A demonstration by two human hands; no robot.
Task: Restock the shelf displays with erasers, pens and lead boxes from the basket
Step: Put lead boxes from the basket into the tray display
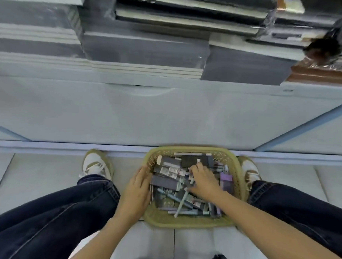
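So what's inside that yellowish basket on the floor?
A jumble of pens and small flat boxes, grey and purple, fills the basket. The right hand reaches into the pile, so whatever lies under it is hidden, as is most of the basket's bottom.

The olive-yellow lattice basket sat on the floor against the shelf base, loosely heaped. Grey and black boxes lay far-left, pale blue pens crisscrossed at the near side, and a purple box lay at the right.
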